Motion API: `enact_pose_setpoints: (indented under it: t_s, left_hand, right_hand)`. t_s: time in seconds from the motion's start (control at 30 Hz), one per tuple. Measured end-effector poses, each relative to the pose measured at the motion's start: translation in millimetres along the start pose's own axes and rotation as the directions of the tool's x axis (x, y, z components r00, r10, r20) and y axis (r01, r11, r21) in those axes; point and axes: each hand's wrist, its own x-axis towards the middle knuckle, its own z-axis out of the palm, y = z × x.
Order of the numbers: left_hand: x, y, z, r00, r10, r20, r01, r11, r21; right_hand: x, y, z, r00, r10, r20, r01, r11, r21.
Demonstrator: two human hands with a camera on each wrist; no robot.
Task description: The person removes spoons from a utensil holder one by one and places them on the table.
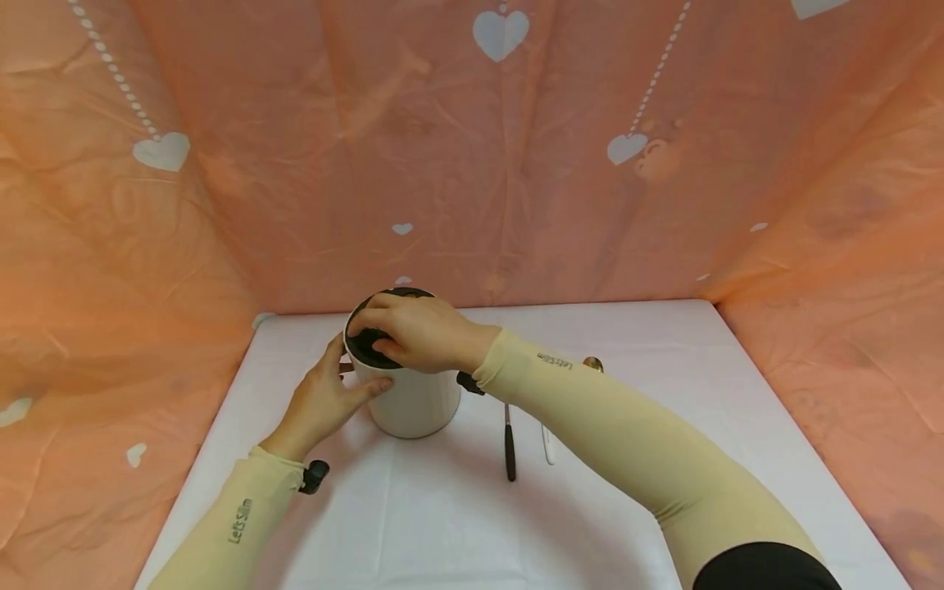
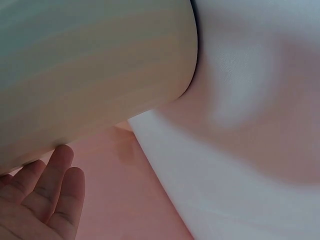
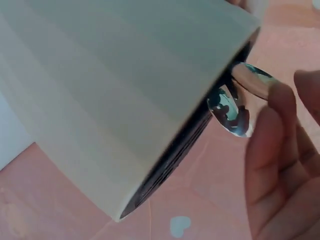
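A white cylindrical container (image 1: 416, 406) with a dark inside stands on the table. My left hand (image 1: 320, 406) grips its left side, thumb on the front. In the left wrist view, several fingertips (image 2: 62, 152) touch the container's wall. My right hand (image 1: 428, 332) is over the opening with bent fingers, thumb and fingers apart. In the right wrist view, two shiny metal spoon bowls stick out past the rim. A fingertip overlaps the end of the upper spoon (image 3: 252, 80); whether I pinch it is unclear. The lower spoon (image 3: 229, 111) is beside it. Their handles are hidden inside.
A black-handled utensil (image 1: 510, 451) lies right of the container, its upper part under my right forearm. Beside it shows a thin pale handle (image 1: 547, 445). A golden-brown spoon bowl (image 1: 593, 363) peeks out behind the forearm. Orange cloth (image 1: 487, 180) surrounds the white table (image 1: 442, 524).
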Motion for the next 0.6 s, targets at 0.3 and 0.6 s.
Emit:
enact_pose_setpoints:
  t_s: [0.3,0.6]
  left_hand:
    - [2.3,1.5,0.5,1.000,0.002,-0.006,-0.002,1.000,0.009]
    - [0.3,1.7,-0.3,1.000,-0.007,-0.001,0.007,1.000,-0.002]
  right_hand:
    - [3,1,14,0.990,-0.094,-0.108,0.062,0.963,-0.264]
    - [-2,8,21,0.960,-0.150,-0.237,0.069,0.944,-0.321]
